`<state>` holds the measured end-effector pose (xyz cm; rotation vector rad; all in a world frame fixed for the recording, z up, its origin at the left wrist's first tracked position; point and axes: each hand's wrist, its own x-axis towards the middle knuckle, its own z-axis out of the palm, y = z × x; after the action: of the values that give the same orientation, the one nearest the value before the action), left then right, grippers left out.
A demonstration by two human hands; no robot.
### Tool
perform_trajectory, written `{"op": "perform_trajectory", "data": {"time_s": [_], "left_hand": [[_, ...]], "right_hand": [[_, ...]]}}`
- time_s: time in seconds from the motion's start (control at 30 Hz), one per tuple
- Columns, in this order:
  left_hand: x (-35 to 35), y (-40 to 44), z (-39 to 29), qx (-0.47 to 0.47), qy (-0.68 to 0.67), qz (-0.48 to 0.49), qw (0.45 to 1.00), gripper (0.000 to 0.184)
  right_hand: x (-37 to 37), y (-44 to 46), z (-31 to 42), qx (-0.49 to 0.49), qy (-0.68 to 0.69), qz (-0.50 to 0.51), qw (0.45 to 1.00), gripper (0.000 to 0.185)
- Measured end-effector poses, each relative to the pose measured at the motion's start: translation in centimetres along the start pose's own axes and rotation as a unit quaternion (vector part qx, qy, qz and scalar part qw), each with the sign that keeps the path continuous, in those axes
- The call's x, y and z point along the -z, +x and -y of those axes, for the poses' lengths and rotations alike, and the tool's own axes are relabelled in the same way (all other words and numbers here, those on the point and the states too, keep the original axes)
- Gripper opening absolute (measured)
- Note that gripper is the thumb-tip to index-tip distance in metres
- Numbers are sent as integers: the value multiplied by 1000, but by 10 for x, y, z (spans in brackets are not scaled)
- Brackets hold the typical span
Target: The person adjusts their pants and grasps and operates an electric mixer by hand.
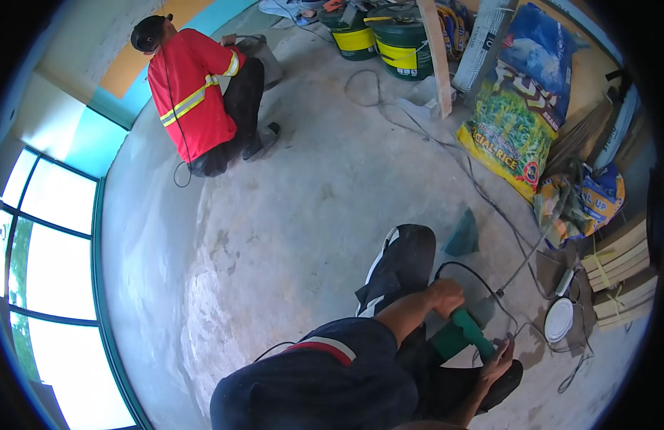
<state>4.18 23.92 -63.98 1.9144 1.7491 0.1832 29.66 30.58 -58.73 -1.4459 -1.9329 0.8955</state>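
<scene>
Green tool (pixel 466 331) is spanning both hands, left fingers (pixel 448 299) curling round one end, right fingers (pixel 498 358) gripping the other, apparently steadying it; its weight is calling for both.

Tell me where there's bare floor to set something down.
The widest patch is grey concrete floor between the crouching worker in a red striped shirt, the black-clad raised knee and the yellow-banded green buckets. Another lies between that worker and the green-framed window. It's crowded at right: printed rice sack, thin cables, round white disc.
</scene>
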Motion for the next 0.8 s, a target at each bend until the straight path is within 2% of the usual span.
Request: {"op": "perform_trajectory", "data": {"time_s": [0.43,0.73,0.8], "left_hand": [[8,-6,-4,-14,14,-56,998,14],[-5,0,1,-20,27,-53,998,16],[-9,0,3,-28,21,-73,997,17]], "right_hand": [[0,1,-1,-21,-21,1,1000,47],[-1,2,-1,-16,-8,-10,1000,46],[4,2,-1,-55,-4,40,998,46]]}}
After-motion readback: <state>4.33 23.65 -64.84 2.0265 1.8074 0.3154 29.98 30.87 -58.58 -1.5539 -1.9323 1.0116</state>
